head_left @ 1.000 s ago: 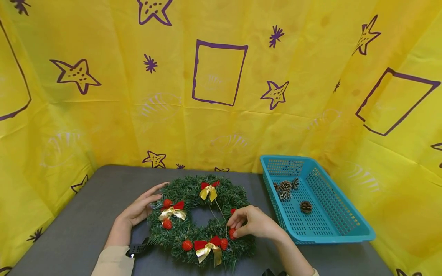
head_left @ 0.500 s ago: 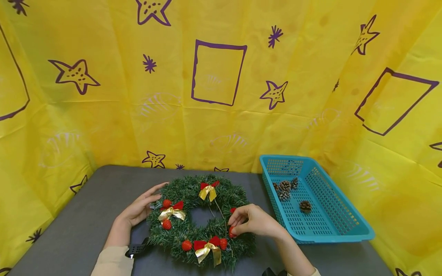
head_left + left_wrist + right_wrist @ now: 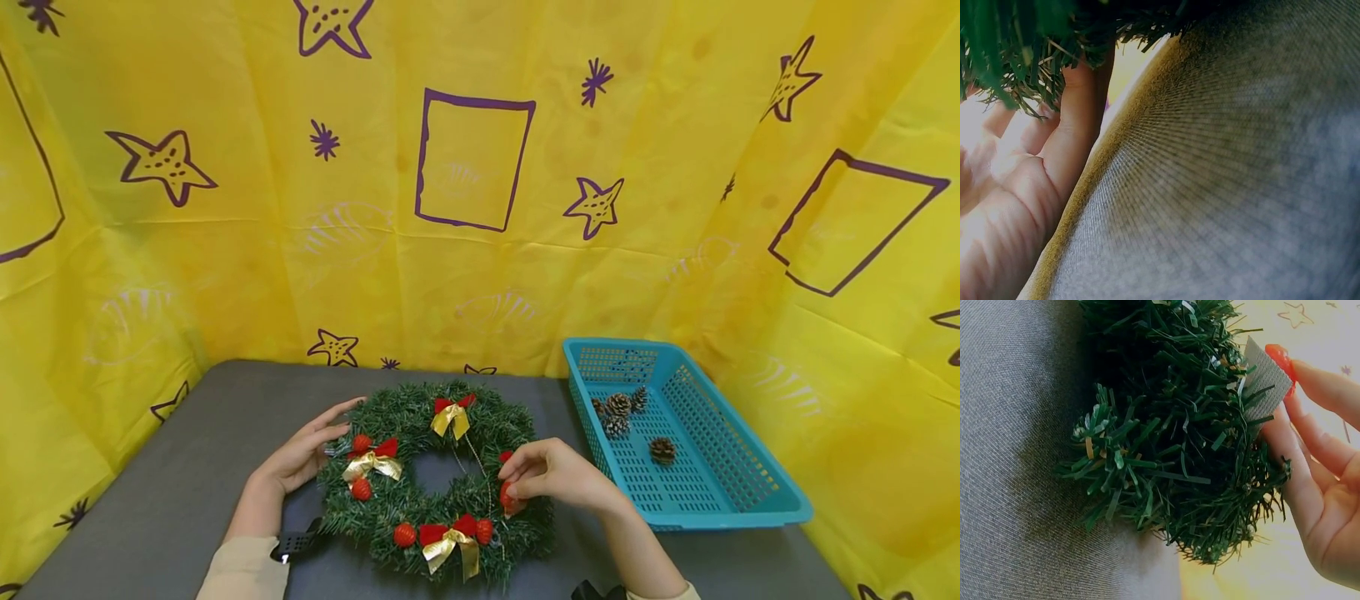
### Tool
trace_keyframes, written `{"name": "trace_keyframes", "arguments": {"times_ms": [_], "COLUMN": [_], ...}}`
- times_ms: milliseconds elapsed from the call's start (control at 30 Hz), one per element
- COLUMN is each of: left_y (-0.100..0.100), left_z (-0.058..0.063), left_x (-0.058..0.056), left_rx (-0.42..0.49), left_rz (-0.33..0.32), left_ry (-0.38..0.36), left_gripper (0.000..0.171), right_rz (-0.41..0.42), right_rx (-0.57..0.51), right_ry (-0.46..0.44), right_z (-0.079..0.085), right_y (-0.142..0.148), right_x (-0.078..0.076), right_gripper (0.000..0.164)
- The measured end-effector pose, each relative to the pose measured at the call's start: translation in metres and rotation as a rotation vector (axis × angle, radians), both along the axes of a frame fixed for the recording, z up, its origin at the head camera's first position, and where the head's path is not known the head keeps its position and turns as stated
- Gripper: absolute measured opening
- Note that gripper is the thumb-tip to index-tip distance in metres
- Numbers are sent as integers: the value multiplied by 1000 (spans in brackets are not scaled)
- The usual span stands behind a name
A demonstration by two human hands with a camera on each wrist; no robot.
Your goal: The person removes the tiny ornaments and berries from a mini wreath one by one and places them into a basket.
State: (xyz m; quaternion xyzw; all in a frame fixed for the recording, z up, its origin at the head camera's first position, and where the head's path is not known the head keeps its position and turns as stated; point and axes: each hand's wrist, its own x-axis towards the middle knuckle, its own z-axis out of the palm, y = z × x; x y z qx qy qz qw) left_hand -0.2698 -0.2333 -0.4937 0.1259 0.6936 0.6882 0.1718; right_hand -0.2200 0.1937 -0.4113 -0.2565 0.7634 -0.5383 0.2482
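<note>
A green artificial wreath lies on the grey table, dressed with red berries and red-and-gold bows. My left hand rests along its left edge, fingers extended; in the left wrist view the fingertips disappear among the needles. On the opposite side, my right hand pinches a red berry between thumb and fingers. Next to it in the right wrist view, a greyish ribbon tail sticks out from the greenery. A thin gold cord runs from the top bow across the wreath's hole.
A turquoise perforated basket stands to the right, holding several pine cones. Behind the table hangs a yellow patterned cloth, which also closes off both sides.
My right hand has shifted slightly right and up, pulling the red berry a little with it. The left hand and the wreath stay in place.
</note>
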Motion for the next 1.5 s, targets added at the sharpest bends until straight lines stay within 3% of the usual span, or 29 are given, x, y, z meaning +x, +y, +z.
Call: {"name": "trace_keyframes", "arguments": {"times_ms": [233, 800, 1133, 1500], "left_y": [-1, 1, -1, 0], "left_z": [-1, -2, -3, -1], "left_x": [0, 0, -2, 0], "left_rx": [10, 40, 2, 4], "left_rz": [-13, -8, -8, -16], "left_ry": [7, -1, 16, 12], "left_gripper": [62, 62, 61, 61], "right_rz": [-51, -116, -172, -235], "right_rx": [35, -43, -68, -89], "right_ry": [61, 52, 75, 117], "right_z": [-1, 5, 15, 27], "right_y": [5, 12, 23, 35], "right_x": [-4, -6, -6, -3], "right_gripper": [31, 32, 40, 39]}}
